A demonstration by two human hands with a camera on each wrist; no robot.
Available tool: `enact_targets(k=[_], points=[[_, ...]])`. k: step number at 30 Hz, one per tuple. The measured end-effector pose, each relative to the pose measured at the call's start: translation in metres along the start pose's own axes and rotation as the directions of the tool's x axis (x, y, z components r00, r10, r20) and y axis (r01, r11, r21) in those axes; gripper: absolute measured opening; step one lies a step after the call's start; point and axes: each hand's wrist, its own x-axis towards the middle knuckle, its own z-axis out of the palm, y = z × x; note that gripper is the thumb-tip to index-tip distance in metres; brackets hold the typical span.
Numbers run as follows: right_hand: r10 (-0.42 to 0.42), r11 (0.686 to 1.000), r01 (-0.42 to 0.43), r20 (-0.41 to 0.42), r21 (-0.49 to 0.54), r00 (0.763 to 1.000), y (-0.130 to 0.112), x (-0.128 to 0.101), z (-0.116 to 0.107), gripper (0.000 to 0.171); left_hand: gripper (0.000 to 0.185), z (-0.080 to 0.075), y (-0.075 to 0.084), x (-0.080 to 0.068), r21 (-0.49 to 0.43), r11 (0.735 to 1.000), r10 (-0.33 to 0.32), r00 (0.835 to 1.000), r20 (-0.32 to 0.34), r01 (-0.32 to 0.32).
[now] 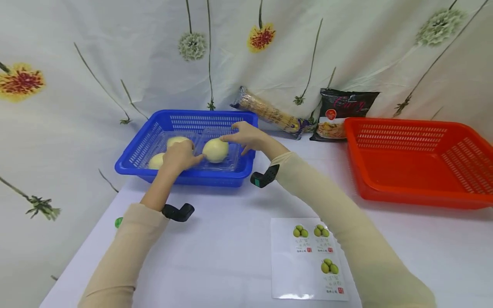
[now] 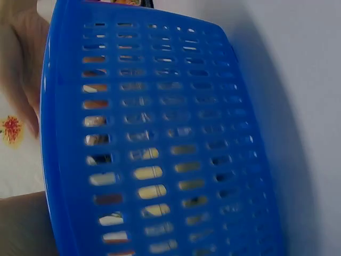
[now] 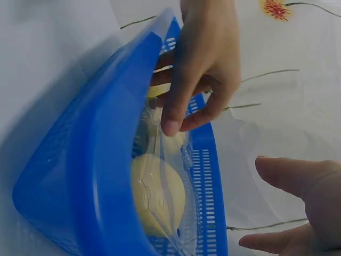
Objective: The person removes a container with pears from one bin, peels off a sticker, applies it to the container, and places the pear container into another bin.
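Note:
Pale yellow round fruits lie in clear plastic boxes (image 1: 236, 161) inside a blue plastic basket (image 1: 204, 179) at the back left. My left hand (image 1: 179, 156) reaches over the fruits at the left, fingers bent downward. In the right wrist view, the left thumb rests by the clear plastic edge; whether it pinches it is unclear. Above the basket's right end, my right hand (image 1: 246, 136) spreads its fingers near the right-hand fruit (image 1: 215, 150) and grips nothing. The left wrist view shows mostly the blue basket's slotted wall (image 2: 160, 117).
A red basket (image 1: 400, 192) stands at the right. Behind lie a long noodle-like packet (image 1: 267, 110) and a black curry packet (image 1: 343, 107). A sheet of fruit stickers (image 1: 296, 273) lies at the front, partly beneath the right sleeve. A small green thing (image 1: 118, 222) shows beside the left sleeve.

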Motion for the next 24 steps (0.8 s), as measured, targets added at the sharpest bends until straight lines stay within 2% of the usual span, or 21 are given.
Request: enact_targets(k=[3, 5, 8, 10, 13, 15, 19, 21, 24], points=[[0.059, 0.994, -0.058, 0.003, -0.094, 0.998, -0.003, 0.008, 0.014, 0.079, 0.051, -0.002, 0.009, 0.002, 0.060, 0.998, -0.007, 0.999, 0.047, 0.005], [0.081, 0.981, -0.083, -0.017, -0.176, 0.997, -0.002, 0.015, 0.023, 0.078, 0.047, -0.002, 0.013, 0.004, 0.077, 0.997, -0.005, 0.999, 0.054, 0.001], [0.047, 0.951, -0.066, -0.072, -0.301, 0.996, 0.009, 0.032, 0.034, 0.071, 0.043, 0.000, 0.014, 0.005, 0.062, 0.998, 0.010, 0.999, 0.045, -0.013], [0.045, 0.948, -0.076, -0.108, -0.308, 0.993, 0.012, 0.037, 0.038, 0.069, 0.045, 0.002, 0.012, 0.006, 0.039, 0.999, 0.024, 0.999, 0.027, -0.025], [0.070, 0.975, -0.101, -0.156, -0.197, 0.985, 0.011, 0.035, 0.038, 0.075, 0.049, 0.002, 0.010, 0.006, 0.015, 0.999, 0.032, 0.999, 0.016, -0.032], [0.121, 0.985, -0.139, -0.168, -0.102, 0.978, 0.003, 0.025, 0.036, 0.077, 0.050, 0.003, 0.009, 0.006, -0.008, 0.999, 0.031, 0.999, 0.015, -0.031], [0.136, 0.991, -0.133, -0.194, 0.030, 0.972, -0.004, 0.016, 0.028, 0.076, 0.049, 0.006, 0.007, 0.008, -0.104, 0.994, 0.020, 1.000, -0.007, -0.020], [0.155, 0.985, -0.137, -0.187, 0.102, 0.970, -0.006, 0.014, 0.023, 0.078, 0.050, 0.009, 0.006, 0.009, -0.202, 0.979, 0.008, 1.000, -0.024, -0.013], [0.187, 0.965, -0.152, -0.158, 0.214, 0.969, -0.009, 0.012, 0.019, 0.082, 0.054, 0.014, 0.005, 0.009, -0.336, 0.942, -0.019, 0.998, -0.063, -0.003]])
